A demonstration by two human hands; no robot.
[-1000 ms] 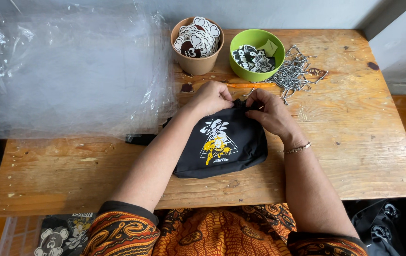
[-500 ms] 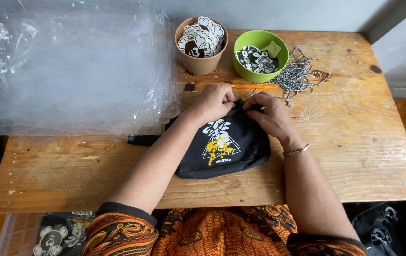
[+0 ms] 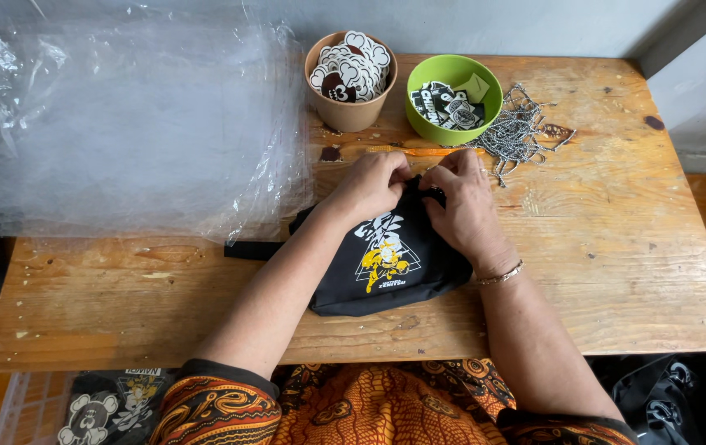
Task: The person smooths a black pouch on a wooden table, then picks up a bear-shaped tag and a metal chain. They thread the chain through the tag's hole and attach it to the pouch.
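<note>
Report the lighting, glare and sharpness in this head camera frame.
Head view: soft, even daylight; faint shadows under the hands; pale glare on the clear plastic sheets; wide-angle bending of the table edges; left hand, right hand and black pouch sharp, no visible motion blur.

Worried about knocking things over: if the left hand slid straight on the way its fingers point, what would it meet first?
Probably the right hand, almost touching the left hand over the black pouch; beyond lies the chain pile, though depth is unclear.
</note>
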